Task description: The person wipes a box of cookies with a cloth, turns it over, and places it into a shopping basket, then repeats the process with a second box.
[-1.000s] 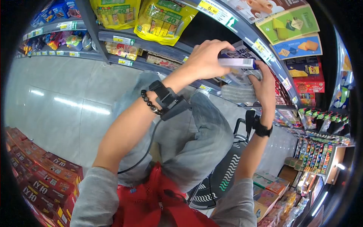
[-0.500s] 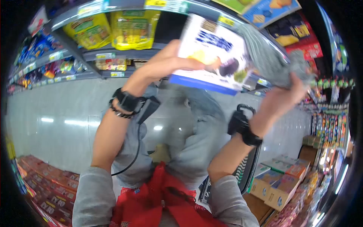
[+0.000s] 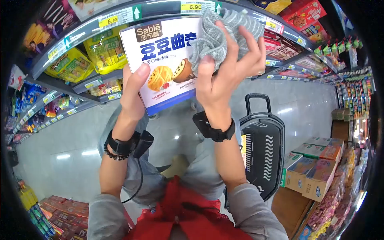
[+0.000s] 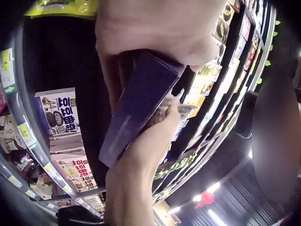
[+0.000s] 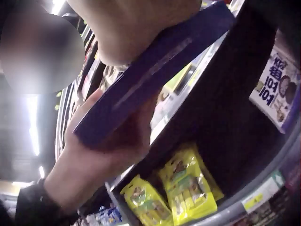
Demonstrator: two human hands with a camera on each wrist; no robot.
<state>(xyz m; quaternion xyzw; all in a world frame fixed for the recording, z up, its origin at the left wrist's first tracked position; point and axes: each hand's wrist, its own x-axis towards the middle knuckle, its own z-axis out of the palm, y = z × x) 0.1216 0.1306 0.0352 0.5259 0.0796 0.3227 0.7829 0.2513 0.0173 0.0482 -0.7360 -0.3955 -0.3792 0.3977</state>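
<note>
A white and blue cookie box (image 3: pixel 170 90) faces up before the shelf in the head view, with printed cookies on its front. My left hand (image 3: pixel 134 94) grips its left side, thumb on the front and the other fingers behind. At the box's upper right, my right hand (image 3: pixel 224 82) holds a bunched grey ribbed cloth (image 3: pixel 210 38) against the front, fingers spread over it. The cloth covers part of the printing. Both wrist views show the box's blue edge (image 4: pixel 138 106) between the hands; the right wrist view shows that blue edge (image 5: pixel 155 75) slanting.
Shelves with price labels (image 3: pixel 110 21) curve close behind the box. Yellow snack bags (image 3: pixel 105 52) stand at the left. A black cart basket (image 3: pixel 264 156) is at the right, beside stacked cartons (image 3: pixel 316 172). Red boxes (image 3: pixel 64 216) lie at lower left.
The box has come away from the shelf and turned its front upward, held by the left hand. The right hand swung out with the cloth, then came back onto the box's front.
</note>
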